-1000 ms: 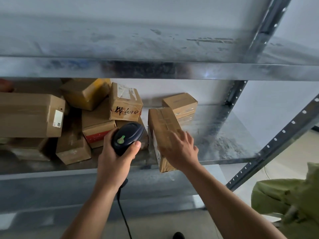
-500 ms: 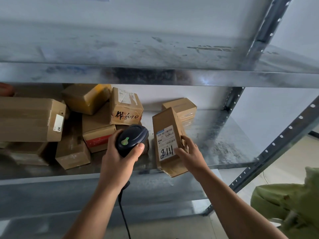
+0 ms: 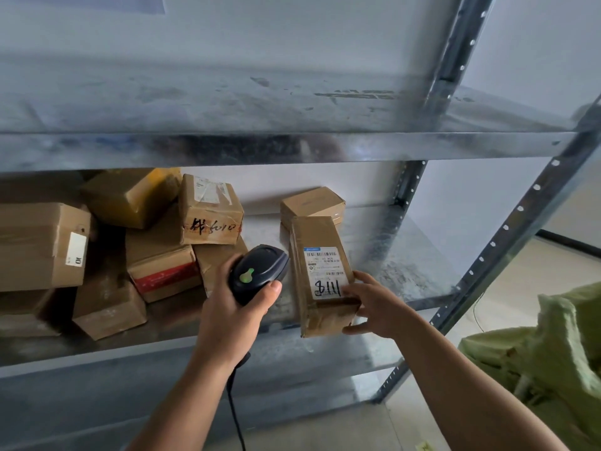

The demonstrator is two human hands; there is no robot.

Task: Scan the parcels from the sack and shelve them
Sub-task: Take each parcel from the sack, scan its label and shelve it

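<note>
A long brown parcel [image 3: 320,252] with a white label marked 8111 lies label-up at the front of the metal shelf [image 3: 406,255], its near end over the edge. My right hand [image 3: 377,307] holds that near end, thumb under and fingers on the label side. My left hand [image 3: 234,307] grips a black barcode scanner [image 3: 258,271] with a green button, just left of the parcel; its cable hangs down. The green sack [image 3: 546,362] sits at the lower right.
Several brown parcels are piled on the left of the same shelf, one [image 3: 211,213] with black handwriting, another small one [image 3: 312,203] behind the held parcel. An upper shelf [image 3: 292,148] crosses overhead. A slanted steel post [image 3: 507,236] stands at the right.
The parcel went from standing on its edge to lying label-up on the shelf. My right hand slid from its side to its near end. The scanner stayed beside it.
</note>
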